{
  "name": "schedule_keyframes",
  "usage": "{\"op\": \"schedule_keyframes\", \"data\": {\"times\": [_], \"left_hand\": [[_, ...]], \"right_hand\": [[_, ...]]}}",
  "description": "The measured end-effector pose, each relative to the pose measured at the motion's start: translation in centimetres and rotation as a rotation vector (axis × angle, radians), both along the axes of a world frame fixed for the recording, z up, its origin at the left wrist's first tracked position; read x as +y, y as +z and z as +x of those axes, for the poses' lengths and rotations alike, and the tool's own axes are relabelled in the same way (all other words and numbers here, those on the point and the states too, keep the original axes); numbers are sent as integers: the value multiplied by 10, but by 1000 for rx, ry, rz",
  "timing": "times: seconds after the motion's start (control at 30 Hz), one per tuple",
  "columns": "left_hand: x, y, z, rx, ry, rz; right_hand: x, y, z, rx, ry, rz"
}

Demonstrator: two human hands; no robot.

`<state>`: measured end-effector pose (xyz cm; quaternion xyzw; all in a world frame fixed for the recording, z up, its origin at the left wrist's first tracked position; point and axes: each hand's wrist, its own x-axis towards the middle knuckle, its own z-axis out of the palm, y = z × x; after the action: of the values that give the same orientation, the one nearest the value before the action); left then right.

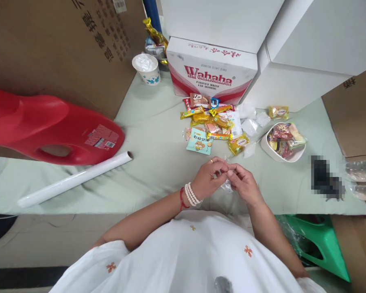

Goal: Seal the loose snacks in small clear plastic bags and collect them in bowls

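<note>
My left hand [210, 176] and my right hand [243, 182] meet over the near part of the pale green table [152, 134]. Both pinch a small clear plastic bag [226, 185] between their fingertips. The left wrist wears a white bead bracelet and a red string. Just beyond the hands lies a pile of wrapped snacks [213, 122], with a light blue packet [199, 141] nearest to me. A white bowl [280, 154] holding more wrapped snacks sits to the right of the pile.
A red plastic jug [49, 126] lies on its side at left, with a white roll [76, 179] in front of it. A Wahaha carton [212, 69] and paper cup [146, 69] stand at the back. Cardboard and white boxes wall the table. A green stool [320, 244] is at right.
</note>
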<state>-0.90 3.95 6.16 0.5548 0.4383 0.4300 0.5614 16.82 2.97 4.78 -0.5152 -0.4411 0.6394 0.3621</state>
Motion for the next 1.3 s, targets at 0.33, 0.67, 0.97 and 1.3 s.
{"op": "schedule_keyframes", "data": {"times": [0.33, 0.67, 0.97, 1.3], "left_hand": [[-13, 11, -56, -455, 336, -239], [19, 5, -57, 146, 320, -288], [16, 12, -48, -155, 505, -207], [-13, 8, -40, 262, 369, 213]], "right_hand": [[16, 13, -23, 126, -270, 161], [0, 21, -33, -251, 155, 625], [-35, 2, 11, -236, 111, 453], [6, 11, -24, -335, 60, 316]]}}
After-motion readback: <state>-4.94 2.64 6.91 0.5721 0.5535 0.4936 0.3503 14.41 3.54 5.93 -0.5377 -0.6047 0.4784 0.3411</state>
